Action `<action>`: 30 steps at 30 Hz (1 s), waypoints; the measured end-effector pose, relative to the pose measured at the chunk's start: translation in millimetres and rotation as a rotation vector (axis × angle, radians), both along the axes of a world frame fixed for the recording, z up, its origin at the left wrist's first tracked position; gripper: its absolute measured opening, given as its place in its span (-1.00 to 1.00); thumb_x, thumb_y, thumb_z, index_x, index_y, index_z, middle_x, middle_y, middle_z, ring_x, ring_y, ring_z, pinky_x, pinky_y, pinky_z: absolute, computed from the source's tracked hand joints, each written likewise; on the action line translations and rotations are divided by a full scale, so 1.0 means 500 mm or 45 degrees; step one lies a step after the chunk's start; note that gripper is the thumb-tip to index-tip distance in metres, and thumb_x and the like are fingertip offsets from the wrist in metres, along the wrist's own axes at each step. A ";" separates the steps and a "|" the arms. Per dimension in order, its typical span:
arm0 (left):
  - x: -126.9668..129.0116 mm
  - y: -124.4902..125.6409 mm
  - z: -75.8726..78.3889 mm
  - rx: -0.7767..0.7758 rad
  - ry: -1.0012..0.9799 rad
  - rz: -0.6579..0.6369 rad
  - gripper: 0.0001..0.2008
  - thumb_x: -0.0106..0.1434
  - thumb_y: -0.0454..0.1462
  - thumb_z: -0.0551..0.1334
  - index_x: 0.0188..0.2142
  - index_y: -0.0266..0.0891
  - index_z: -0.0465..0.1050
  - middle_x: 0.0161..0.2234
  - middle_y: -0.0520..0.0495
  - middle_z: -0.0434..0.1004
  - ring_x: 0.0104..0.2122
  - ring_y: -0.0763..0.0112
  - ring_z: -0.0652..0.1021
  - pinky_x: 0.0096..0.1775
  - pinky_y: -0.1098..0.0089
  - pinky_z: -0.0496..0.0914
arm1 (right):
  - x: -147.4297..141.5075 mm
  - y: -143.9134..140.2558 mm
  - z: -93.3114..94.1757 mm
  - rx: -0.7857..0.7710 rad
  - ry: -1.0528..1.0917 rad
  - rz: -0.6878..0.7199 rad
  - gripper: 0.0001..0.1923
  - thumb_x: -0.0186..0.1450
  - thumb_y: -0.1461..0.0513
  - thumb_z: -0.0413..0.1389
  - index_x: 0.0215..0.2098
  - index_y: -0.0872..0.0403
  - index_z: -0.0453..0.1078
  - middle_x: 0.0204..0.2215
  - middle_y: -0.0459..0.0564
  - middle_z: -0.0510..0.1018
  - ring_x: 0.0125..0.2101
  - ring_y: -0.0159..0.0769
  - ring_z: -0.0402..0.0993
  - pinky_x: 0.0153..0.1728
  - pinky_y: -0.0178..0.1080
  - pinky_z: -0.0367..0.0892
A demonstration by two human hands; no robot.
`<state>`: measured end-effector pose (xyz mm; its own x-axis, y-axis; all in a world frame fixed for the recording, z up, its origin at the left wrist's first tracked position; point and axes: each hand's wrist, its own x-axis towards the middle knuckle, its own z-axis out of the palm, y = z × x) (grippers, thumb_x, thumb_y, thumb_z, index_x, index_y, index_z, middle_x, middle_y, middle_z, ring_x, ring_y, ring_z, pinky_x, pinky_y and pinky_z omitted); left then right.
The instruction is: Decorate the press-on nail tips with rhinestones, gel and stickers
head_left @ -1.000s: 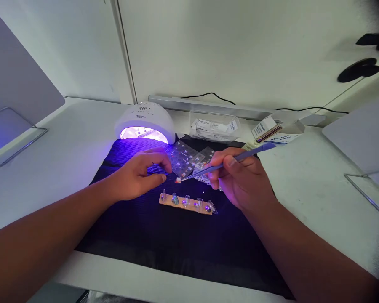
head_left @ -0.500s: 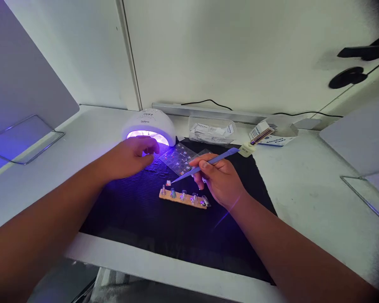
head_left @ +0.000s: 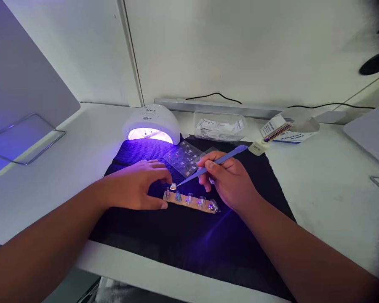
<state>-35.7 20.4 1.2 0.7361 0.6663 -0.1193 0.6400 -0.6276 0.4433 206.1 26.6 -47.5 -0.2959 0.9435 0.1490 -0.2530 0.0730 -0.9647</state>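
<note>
My right hand [head_left: 225, 176] is closed around a pair of purple-blue tweezers [head_left: 221, 160], their tip pointing down and left. At that tip is a small pale, shiny sticker-like piece [head_left: 173, 186]. Close beside it, my left hand [head_left: 142, 185] reaches in with thumb and fingers apart, the thumb at the left end of a wooden strip [head_left: 185, 205]. Several nail tips stand in a row on the strip, among them a bluish one [head_left: 178, 196] and clear ones. Behind the tweezers lies a clear sheet of small nail stickers [head_left: 185, 158].
A white nail lamp [head_left: 151, 115] glows purple at the back left. A clear plastic box of packets [head_left: 219, 126] and an open alcohol pads carton [head_left: 295, 130] stand along the back. Black cloth [head_left: 189, 248] covers the middle of the white table [head_left: 318, 181].
My left hand has come down from in front of the lamp to the left end of the wooden strip. The tweezers stay in my right hand; the view has shifted slightly.
</note>
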 end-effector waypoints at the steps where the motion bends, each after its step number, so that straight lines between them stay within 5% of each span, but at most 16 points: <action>1: 0.002 0.001 -0.003 0.003 0.015 -0.007 -0.62 0.19 -0.04 0.33 -0.10 -0.21 0.43 -0.20 -0.04 0.47 -0.20 0.23 0.45 -0.17 0.22 0.26 | 0.000 -0.001 0.000 -0.017 0.006 0.004 -0.87 0.28 0.17 0.19 -0.36 0.06 0.49 -0.64 -0.15 0.51 -0.68 -0.46 0.34 -0.68 -0.41 0.25; 30: 0.013 -0.006 -0.019 0.190 -0.058 -0.023 -0.85 0.23 -0.13 0.28 -0.32 -0.15 0.47 -0.35 0.06 0.50 -0.36 0.39 0.46 -0.20 0.25 0.26 | -0.025 -0.018 0.015 -0.165 -0.076 -0.021 -0.85 0.26 0.14 0.23 -0.40 0.04 0.46 -0.69 -0.19 0.43 -0.74 -0.50 0.22 -0.78 -0.40 0.10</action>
